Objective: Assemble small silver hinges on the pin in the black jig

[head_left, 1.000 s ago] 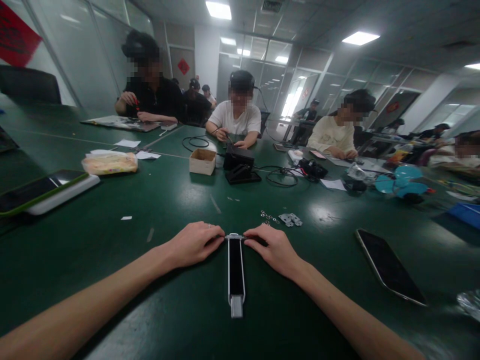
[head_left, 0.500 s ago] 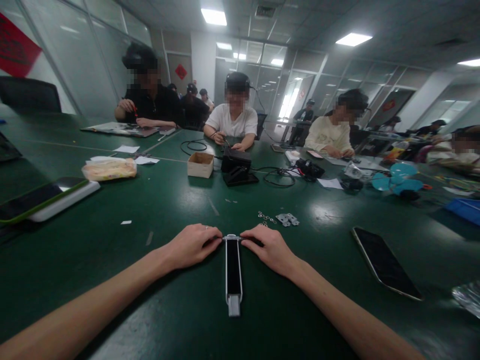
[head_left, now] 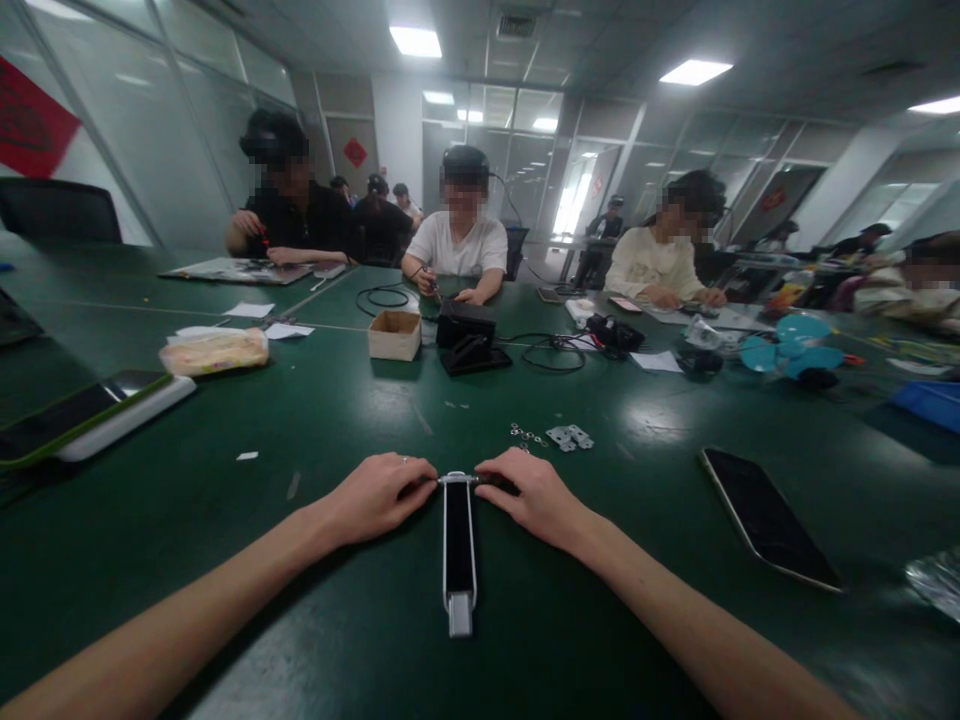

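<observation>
A long, narrow device (head_left: 459, 545) with a white frame, a black middle strip and a grey tab at its near end lies on the green table, pointing toward me. Across its far end runs a thin metal rod (head_left: 457, 479). My left hand (head_left: 382, 495) pinches the rod's left end between thumb and fingers. On the other side, my right hand (head_left: 529, 495) is closed at the right end in the same way. The fingertips cover both rod ends. Just beyond my right hand lie several small metal rings (head_left: 529, 436) and grey metal plates (head_left: 570, 437).
A phone (head_left: 769, 520) lies to the right, crumpled foil (head_left: 936, 583) beyond it. Further off stand a small cardboard box (head_left: 394, 336), a black stand (head_left: 469, 338) with cables, and a blue fan (head_left: 793, 347). A tablet (head_left: 82, 410) is at left. Several people sit opposite.
The view has shifted slightly, so things appear a little further left. Both hands stay at the device's far end, with fingers still closed.
</observation>
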The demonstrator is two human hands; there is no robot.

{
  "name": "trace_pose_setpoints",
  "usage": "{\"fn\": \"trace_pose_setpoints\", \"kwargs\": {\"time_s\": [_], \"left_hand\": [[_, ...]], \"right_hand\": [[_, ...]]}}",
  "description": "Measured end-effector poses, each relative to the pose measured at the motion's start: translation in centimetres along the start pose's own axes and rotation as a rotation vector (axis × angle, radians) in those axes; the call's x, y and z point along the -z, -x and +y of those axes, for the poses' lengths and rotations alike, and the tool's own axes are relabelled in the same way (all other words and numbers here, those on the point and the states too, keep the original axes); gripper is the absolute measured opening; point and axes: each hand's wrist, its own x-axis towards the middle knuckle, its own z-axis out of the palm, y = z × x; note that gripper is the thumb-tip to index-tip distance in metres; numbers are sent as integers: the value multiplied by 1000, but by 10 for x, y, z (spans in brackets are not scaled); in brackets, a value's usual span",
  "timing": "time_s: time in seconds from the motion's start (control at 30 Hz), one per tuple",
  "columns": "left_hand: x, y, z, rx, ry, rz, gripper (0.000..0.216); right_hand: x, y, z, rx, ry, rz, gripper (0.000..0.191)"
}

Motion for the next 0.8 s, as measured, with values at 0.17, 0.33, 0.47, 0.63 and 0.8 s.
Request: {"fn": "trace_pose_setpoints", "kwargs": {"time_s": [0.17,0.33,0.47,0.63,0.8], "left_hand": [[2,0,0,-8,5,-10,23],[3,1,0,-10,24,-6,24],[6,0,0,-3,39,-25,25],[5,0,0,13,31,-27,25],[3,1,-2,10,30,-25,25]], "right_hand": [[22,1,17,115,162,25,21],[62,10,52,6,428,156,17],[71,15,68,-94,555,91,15],[58,11,64,-148,606,-59,16],[53,5,55,-215,678,-147,19]]}}
